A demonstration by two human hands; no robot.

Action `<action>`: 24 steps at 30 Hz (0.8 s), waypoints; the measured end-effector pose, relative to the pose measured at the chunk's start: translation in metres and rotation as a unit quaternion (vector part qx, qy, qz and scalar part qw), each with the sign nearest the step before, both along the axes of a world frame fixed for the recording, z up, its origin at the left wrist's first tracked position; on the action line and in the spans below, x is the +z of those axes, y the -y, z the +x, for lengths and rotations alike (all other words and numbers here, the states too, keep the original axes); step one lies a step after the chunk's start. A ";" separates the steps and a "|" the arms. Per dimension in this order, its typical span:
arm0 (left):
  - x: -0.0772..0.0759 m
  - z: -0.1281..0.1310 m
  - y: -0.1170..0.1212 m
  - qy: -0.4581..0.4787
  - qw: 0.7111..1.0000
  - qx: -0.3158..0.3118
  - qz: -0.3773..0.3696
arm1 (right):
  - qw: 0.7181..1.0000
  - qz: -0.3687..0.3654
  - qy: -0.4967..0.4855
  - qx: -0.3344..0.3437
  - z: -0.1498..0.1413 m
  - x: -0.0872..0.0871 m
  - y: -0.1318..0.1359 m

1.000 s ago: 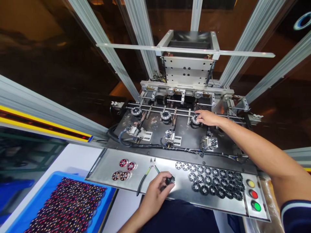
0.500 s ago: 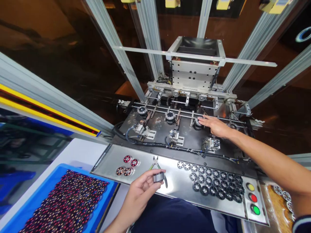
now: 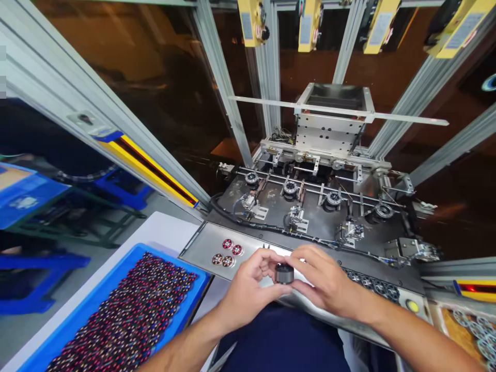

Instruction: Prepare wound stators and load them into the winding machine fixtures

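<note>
Just in front of my body, I hold a short dark-grey cylindrical motor part (image 3: 284,275) between both hands. The fingers and thumb of my left hand (image 3: 253,281) grip its left side. My right hand (image 3: 327,281) is closed on it from the right, fingertips at its upper rim and thumb low down. Only the tips of the cutting pliers (image 3: 265,246) show behind my left hand. Red and copper-coloured round parts (image 3: 227,244) lie on the metal tray (image 3: 201,238) to the left. Rows of black-and-silver wheel-like parts (image 3: 366,281) are partly hidden by my right arm.
Behind the tray, a machine bed (image 3: 267,206) carries several round fixtures (image 3: 290,189) with parts on them. A blue bin (image 3: 140,250) full of small round parts stands at the left. Yellow sensor bars (image 3: 155,173) flank the frame, and a yellow button (image 3: 413,306) sits at right.
My right hand has come back from the third fixture to the part in my left hand. The left hand has stayed closed on that part. The view has shifted left and up.
</note>
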State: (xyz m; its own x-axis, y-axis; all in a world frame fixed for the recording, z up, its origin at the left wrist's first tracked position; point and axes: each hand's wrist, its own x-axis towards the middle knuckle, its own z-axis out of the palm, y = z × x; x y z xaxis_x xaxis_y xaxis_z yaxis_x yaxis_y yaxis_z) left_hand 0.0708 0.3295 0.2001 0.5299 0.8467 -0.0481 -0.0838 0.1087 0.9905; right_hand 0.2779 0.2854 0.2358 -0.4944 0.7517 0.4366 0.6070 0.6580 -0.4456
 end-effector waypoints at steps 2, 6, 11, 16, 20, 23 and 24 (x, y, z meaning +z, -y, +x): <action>-0.001 0.001 0.003 0.040 0.999 -0.007 -0.015 | 0.998 0.029 -0.042 -0.032 -0.011 -0.011 0.009; -0.006 0.004 0.008 0.100 0.994 0.012 -0.044 | 0.989 0.066 -0.085 -0.102 -0.014 -0.021 0.021; -0.008 -0.002 0.008 0.027 0.996 -0.001 0.091 | 0.986 -0.081 -0.124 -0.077 -0.006 0.008 0.029; 0.002 -0.009 0.004 -0.045 0.957 -0.033 0.284 | 0.932 -0.309 -0.186 -0.023 0.004 0.032 0.019; 0.004 -0.012 0.001 -0.069 0.943 -0.069 0.317 | 0.899 -0.376 -0.220 0.054 0.005 0.024 0.010; 0.000 -0.014 -0.003 -0.088 0.947 -0.096 0.294 | 0.886 -0.383 -0.243 0.098 0.004 0.016 0.006; -0.002 -0.015 -0.004 -0.094 0.951 -0.092 0.280 | 0.885 -0.384 -0.242 0.104 0.007 0.016 0.004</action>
